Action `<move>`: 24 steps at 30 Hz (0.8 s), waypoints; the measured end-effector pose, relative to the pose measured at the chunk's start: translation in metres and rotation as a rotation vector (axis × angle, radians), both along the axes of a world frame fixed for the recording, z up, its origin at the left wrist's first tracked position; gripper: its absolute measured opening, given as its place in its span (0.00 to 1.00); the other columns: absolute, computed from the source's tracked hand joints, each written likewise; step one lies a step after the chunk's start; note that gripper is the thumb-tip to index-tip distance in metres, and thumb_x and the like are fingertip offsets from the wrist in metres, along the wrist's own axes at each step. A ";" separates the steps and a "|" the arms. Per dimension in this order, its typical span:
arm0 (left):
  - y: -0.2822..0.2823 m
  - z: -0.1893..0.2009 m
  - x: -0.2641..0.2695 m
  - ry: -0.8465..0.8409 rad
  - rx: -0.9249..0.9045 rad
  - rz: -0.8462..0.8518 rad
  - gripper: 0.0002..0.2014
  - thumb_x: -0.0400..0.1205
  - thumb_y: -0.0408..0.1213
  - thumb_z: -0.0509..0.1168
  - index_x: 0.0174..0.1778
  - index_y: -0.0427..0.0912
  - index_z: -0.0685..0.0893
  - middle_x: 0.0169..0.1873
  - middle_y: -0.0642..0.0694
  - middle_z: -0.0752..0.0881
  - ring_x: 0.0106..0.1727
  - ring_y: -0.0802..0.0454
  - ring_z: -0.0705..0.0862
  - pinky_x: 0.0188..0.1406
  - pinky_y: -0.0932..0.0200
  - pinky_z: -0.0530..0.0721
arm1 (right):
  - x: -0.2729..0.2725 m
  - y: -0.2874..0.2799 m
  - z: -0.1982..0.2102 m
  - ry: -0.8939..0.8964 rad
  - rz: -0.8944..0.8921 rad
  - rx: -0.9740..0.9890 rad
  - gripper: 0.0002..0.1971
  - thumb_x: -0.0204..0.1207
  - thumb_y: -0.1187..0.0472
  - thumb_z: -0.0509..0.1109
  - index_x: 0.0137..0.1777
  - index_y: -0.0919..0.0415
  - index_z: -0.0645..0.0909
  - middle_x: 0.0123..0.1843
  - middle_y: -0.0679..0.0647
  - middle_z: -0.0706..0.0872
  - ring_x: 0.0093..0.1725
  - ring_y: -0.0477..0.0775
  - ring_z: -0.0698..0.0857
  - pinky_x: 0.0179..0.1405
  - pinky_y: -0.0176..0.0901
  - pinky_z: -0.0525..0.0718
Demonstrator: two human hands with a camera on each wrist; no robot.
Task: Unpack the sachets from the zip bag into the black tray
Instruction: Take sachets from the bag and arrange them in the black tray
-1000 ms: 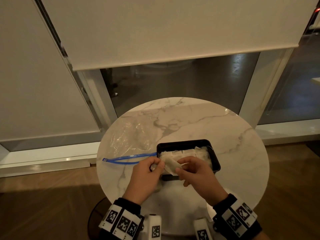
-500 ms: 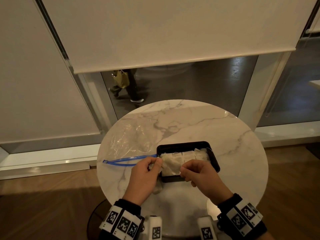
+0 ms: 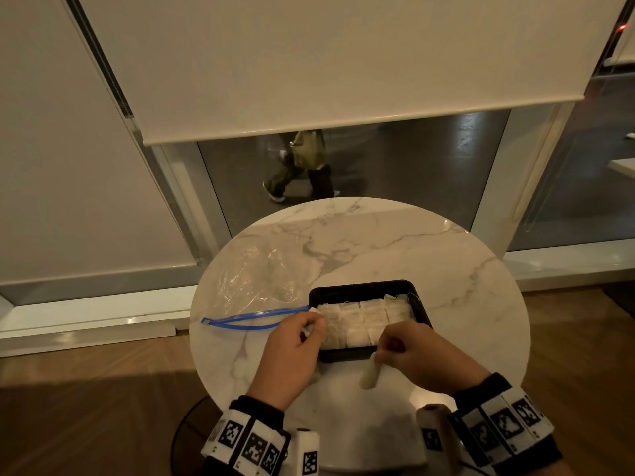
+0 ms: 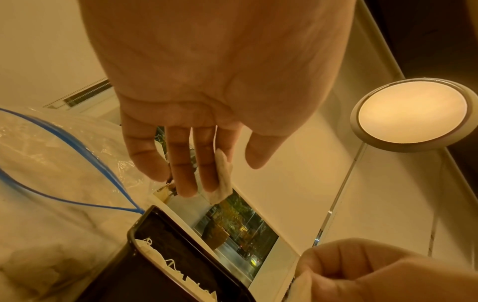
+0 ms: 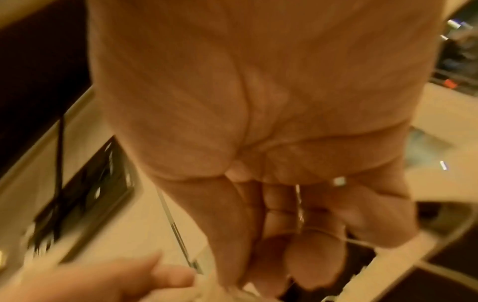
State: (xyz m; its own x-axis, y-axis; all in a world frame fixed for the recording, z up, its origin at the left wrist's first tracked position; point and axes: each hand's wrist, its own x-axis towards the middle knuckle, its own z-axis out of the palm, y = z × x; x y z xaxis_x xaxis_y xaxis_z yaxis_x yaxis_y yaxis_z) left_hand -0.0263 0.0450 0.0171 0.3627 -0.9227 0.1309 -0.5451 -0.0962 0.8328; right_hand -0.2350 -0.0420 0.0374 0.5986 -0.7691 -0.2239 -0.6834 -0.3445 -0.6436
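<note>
The black tray (image 3: pixel 419 300) sits on the marble table with several white sachets (image 3: pixel 364 321) lined up inside. To its left lies the clear zip bag (image 3: pixel 254 286), its blue zip mouth open. My left hand (image 3: pixel 311 329) hovers at the tray's left end. A small white paper piece (image 4: pixel 223 177) is pinched at its fingers, with the thumb apart. My right hand (image 3: pixel 379 353) is at the tray's near edge and pinches a sachet (image 3: pixel 371 372) that dangles over the table. A thin string crosses the right fingers (image 5: pixel 313 255).
The round marble table (image 3: pixel 464 304) ends close on every side, with wooden floor below. Behind it are a window and lowered blinds, and a person (image 3: pixel 302 166) walks past outside. A round ceiling lamp (image 4: pixel 411 114) shows in the left wrist view.
Both hands held one sachet over the tray before. My right hand has pulled back toward me with the sachet hanging from it, and the left stays by the tray.
</note>
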 end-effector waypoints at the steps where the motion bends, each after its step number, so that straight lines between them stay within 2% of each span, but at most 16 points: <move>1: 0.000 0.001 -0.001 0.000 0.015 -0.039 0.12 0.87 0.50 0.62 0.62 0.55 0.86 0.53 0.60 0.87 0.52 0.70 0.82 0.50 0.75 0.79 | 0.000 0.002 0.001 -0.028 0.041 0.061 0.05 0.82 0.54 0.70 0.45 0.47 0.85 0.42 0.43 0.85 0.42 0.41 0.83 0.41 0.33 0.79; 3: 0.002 0.001 -0.003 0.059 0.057 -0.168 0.17 0.85 0.56 0.62 0.63 0.53 0.88 0.55 0.59 0.88 0.55 0.69 0.83 0.60 0.66 0.83 | 0.001 0.005 0.003 -0.088 0.115 0.154 0.06 0.82 0.53 0.71 0.43 0.45 0.85 0.39 0.42 0.85 0.39 0.40 0.82 0.43 0.37 0.82; 5: 0.004 0.003 -0.007 0.170 0.110 -0.299 0.24 0.83 0.62 0.61 0.58 0.47 0.90 0.52 0.50 0.90 0.54 0.57 0.87 0.61 0.53 0.85 | 0.003 0.006 0.004 -0.128 0.139 0.173 0.06 0.80 0.53 0.71 0.42 0.47 0.86 0.36 0.42 0.85 0.37 0.39 0.80 0.43 0.39 0.82; 6: 0.005 0.004 -0.009 0.205 0.134 -0.336 0.23 0.83 0.61 0.62 0.56 0.47 0.91 0.50 0.48 0.90 0.52 0.54 0.88 0.59 0.51 0.86 | 0.004 0.005 0.003 -0.153 0.139 0.171 0.05 0.80 0.53 0.72 0.42 0.49 0.86 0.36 0.43 0.85 0.36 0.39 0.80 0.42 0.40 0.81; 9: 0.006 0.003 -0.011 0.130 0.147 -0.386 0.09 0.84 0.52 0.68 0.54 0.58 0.92 0.46 0.54 0.92 0.48 0.58 0.89 0.51 0.59 0.87 | 0.007 0.004 0.001 -0.266 0.131 0.173 0.05 0.79 0.55 0.73 0.44 0.54 0.87 0.35 0.46 0.86 0.35 0.39 0.81 0.40 0.39 0.81; 11: 0.004 0.000 -0.011 0.062 0.134 -0.378 0.07 0.84 0.48 0.70 0.51 0.57 0.93 0.42 0.54 0.92 0.43 0.57 0.88 0.46 0.59 0.87 | 0.006 0.004 -0.001 -0.339 0.104 0.164 0.05 0.78 0.57 0.74 0.44 0.57 0.87 0.38 0.51 0.89 0.37 0.42 0.84 0.42 0.41 0.84; 13: 0.001 -0.004 -0.010 0.071 0.107 -0.321 0.06 0.83 0.48 0.70 0.48 0.57 0.93 0.39 0.51 0.91 0.41 0.50 0.88 0.44 0.52 0.87 | 0.005 0.003 -0.002 -0.400 0.083 0.145 0.03 0.78 0.58 0.74 0.44 0.57 0.87 0.41 0.54 0.90 0.39 0.44 0.86 0.45 0.43 0.86; 15: 0.001 -0.005 -0.009 0.104 0.079 -0.278 0.06 0.83 0.48 0.70 0.47 0.56 0.93 0.38 0.50 0.91 0.41 0.46 0.88 0.44 0.50 0.87 | 0.005 0.002 -0.006 -0.424 0.074 0.115 0.04 0.77 0.56 0.75 0.44 0.55 0.87 0.40 0.52 0.90 0.40 0.47 0.87 0.46 0.44 0.87; 19: -0.001 -0.005 -0.009 0.155 0.035 -0.252 0.06 0.84 0.45 0.70 0.45 0.53 0.94 0.36 0.51 0.90 0.37 0.53 0.85 0.42 0.57 0.84 | 0.006 0.001 -0.009 -0.445 0.052 0.073 0.05 0.79 0.55 0.73 0.43 0.52 0.88 0.40 0.53 0.91 0.43 0.58 0.89 0.49 0.57 0.89; 20: -0.001 -0.005 -0.009 0.163 0.032 -0.250 0.07 0.84 0.45 0.70 0.45 0.53 0.94 0.35 0.51 0.90 0.37 0.51 0.85 0.41 0.56 0.85 | 0.006 0.002 -0.009 -0.452 0.042 0.067 0.05 0.79 0.55 0.73 0.42 0.52 0.88 0.39 0.52 0.90 0.43 0.59 0.89 0.49 0.58 0.89; 22: -0.002 -0.005 -0.010 0.173 0.039 -0.247 0.07 0.84 0.46 0.70 0.47 0.53 0.94 0.36 0.50 0.91 0.40 0.47 0.87 0.43 0.53 0.86 | 0.006 0.003 -0.007 -0.453 0.029 0.038 0.05 0.79 0.56 0.73 0.41 0.51 0.88 0.39 0.50 0.90 0.42 0.57 0.88 0.49 0.56 0.89; 24: -0.002 -0.005 -0.011 0.168 0.048 -0.239 0.08 0.85 0.47 0.68 0.50 0.53 0.93 0.39 0.53 0.91 0.43 0.51 0.88 0.46 0.57 0.86 | 0.006 0.002 -0.007 -0.447 -0.007 0.015 0.06 0.78 0.57 0.74 0.40 0.50 0.88 0.38 0.49 0.90 0.41 0.55 0.88 0.48 0.52 0.90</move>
